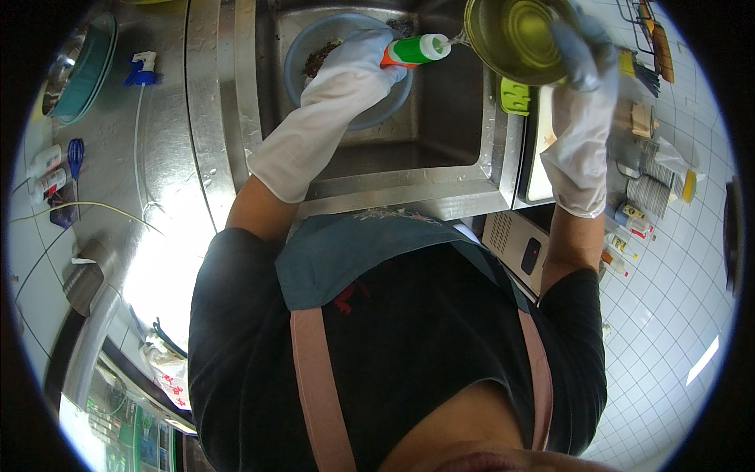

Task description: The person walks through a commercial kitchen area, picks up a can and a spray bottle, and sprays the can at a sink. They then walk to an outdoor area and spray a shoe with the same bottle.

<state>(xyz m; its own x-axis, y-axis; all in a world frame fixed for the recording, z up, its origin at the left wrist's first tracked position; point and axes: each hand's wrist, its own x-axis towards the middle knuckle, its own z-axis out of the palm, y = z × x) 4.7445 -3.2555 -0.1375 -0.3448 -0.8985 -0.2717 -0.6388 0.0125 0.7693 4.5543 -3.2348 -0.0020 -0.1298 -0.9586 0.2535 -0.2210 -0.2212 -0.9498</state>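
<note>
My left hand (pixel 363 71), in a white rubber glove, grips a green and orange plastic bottle (pixel 417 50) by its side. The bottle lies tilted, its uncapped white neck towards the right. My gloved right hand (pixel 581 56) holds a yellowish metal bowl (pixel 519 38) by its rim and tips it. A thin stream of water (pixel 460 39) runs from the bowl's edge to the bottle's mouth. Under my left hand, a grey-blue plastic basin (pixel 377 118) with dark brown matter in it stands in the stainless steel sink (pixel 451 118).
A blue and white trigger spray head (pixel 143 69) with its tube lies on the steel counter (pixel 168 130) at left. Stacked bowls (pixel 88 71) and a blue whisk (pixel 75 156) are farther left. A green sponge holder (pixel 515 96) sits at the sink's right edge; stacked plates (pixel 649 192) stand beyond.
</note>
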